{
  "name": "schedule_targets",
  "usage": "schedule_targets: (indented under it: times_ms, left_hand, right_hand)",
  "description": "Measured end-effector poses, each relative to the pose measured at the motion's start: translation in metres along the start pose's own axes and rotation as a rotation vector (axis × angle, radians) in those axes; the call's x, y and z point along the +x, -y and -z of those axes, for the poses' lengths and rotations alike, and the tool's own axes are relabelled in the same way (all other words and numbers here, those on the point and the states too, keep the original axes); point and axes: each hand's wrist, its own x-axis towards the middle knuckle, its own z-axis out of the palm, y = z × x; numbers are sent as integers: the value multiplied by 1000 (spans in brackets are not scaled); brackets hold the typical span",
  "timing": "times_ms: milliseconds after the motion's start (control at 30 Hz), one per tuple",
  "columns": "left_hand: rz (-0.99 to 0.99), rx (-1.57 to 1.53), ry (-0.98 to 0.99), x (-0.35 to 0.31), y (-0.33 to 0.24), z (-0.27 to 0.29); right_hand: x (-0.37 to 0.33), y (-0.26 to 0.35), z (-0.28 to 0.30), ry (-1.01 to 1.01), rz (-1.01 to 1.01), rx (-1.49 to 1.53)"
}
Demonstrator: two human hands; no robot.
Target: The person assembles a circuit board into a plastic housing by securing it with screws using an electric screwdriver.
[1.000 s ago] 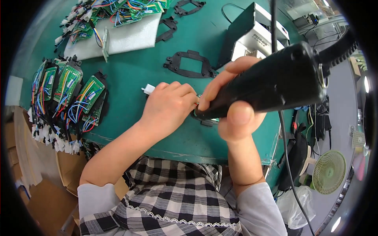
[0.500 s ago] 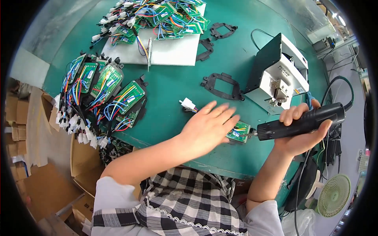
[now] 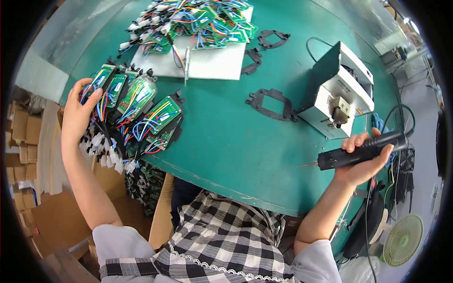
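At the far left, my left hand (image 3: 78, 111) is curled around the edge of a green circuit board (image 3: 103, 75) with coloured wires. Its thumb and fingers lie on either side of the wires. This board sits at the left end of a row of wired boards in black frames, including a nearer circuit board (image 3: 163, 114). White connectors (image 3: 111, 158) hang in a bunch over the table's edge. My right hand (image 3: 361, 170) grips a black electric screwdriver (image 3: 347, 155) above the table's right side. Its thin bit points left, touching nothing.
A white-and-black box-shaped machine (image 3: 330, 96) stands at the right. Loose black frames, one a larger black frame (image 3: 272, 104), lie left of it. More wired boards are heaped on a white sheet (image 3: 214, 63) at the back. A green fan (image 3: 402, 239) is at the lower right.
My left hand has swung from the table's middle to the far-left row. The circuit board under the screwdriver is gone from there. The screwdriver has stayed at the right, its bit off any board.
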Motion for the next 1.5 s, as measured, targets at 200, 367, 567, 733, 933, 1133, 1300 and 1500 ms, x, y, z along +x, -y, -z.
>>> schedule_targets:
  times_ms: [200,367,567,733,933,1133,1300,1500]
  left_hand:
    - [-432,199,-330,-27,-103,-32]
    - [-715,23,151,-20,-209,-138]
    - [-637,334,145,50,-282,-250]
    - [-625,306,158,78,-307,-281]
    - [-724,193,151,74,-296,-255]
    - [-1103,-638,556,-2,-239,-182]
    - [-1168,-562,849,-59,-209,-185]
    - [-831,-305,598,-92,-203,-162]
  right_hand:
    - [-2,-6,5,-18,40,-41]
    - [-1,-13,5,-40,-3,1]
    - [-4,-10,13,-31,-60,23]
    - [-4,-8,14,-55,-62,63]
    - [-5,-6,11,-33,-44,39]
    - [-2,4,23,41,-9,146]
    - [-4,3,18,91,-26,210]
    - [-5,3,23,70,-6,163]
